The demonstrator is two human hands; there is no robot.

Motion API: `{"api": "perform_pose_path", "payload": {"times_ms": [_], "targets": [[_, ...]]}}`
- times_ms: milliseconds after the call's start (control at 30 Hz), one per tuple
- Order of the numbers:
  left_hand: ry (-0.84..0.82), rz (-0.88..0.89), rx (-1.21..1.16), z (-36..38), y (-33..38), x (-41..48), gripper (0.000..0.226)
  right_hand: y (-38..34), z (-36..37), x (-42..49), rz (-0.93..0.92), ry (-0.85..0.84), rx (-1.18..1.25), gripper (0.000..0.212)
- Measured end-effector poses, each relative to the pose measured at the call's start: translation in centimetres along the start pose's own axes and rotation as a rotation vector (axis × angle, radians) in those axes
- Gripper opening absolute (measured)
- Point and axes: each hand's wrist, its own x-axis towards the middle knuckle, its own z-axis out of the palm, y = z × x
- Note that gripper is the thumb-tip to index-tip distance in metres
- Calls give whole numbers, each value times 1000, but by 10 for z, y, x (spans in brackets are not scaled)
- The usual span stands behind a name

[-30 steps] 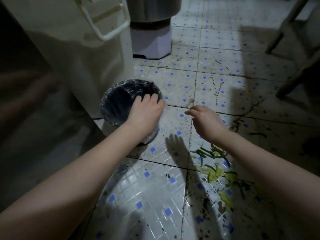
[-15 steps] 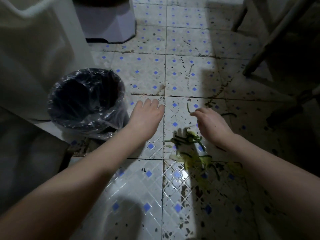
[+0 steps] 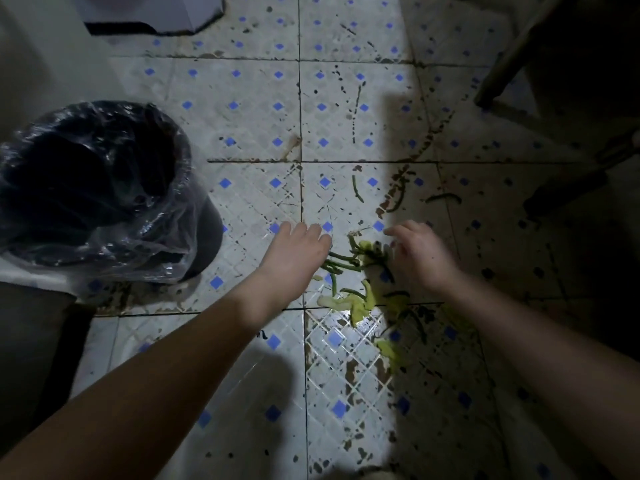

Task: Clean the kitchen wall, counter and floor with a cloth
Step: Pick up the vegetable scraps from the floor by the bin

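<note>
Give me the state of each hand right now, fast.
Left hand: open, fingers straight, holding nothing, beside the limp green vegetable scraps.
Right hand: open, fingers loosely bent over those scraps, nothing gripped.

Counted two bare hands, the left hand [image 3: 294,251] and the right hand [image 3: 420,258]. Found one round bin [image 3: 204,237], lined with one clear plastic bag [image 3: 156,233]. Noted one loose heap of green vegetable scraps [image 3: 356,303], too tangled to count piece by piece, plus at least two stray stalks [image 3: 356,188] lying apart. Saw one white base [image 3: 156,12] and two dim wooden legs [image 3: 512,53].
</note>
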Motion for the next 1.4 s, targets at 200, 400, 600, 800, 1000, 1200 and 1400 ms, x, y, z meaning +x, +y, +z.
{"api": "perform_pose_path", "payload": {"times_ms": [200,400,600,800,1000,1200,1400], "targets": [[-99,60,-103,26,14,13,65,20,18,-2,61,-37,87,38],[-190,118,-184,37,21,26,90,32,25,-5,65,-82,98,38],[-131,155,-202,40,28,33,65,32,31,-4,47,-52,105,32],[-188,104,-295,40,31,36,52,28,34,-3,43,-65,199,17],[-227,71,-335,37,23,35,52,18,46,5,65,-127,195,42],[-200,40,-351,34,13,29,48,6,51,13,-57,-195,138,55],[-160,5,-335,35,1,21,49,-1,56,21,-114,-269,-50,56]]}}
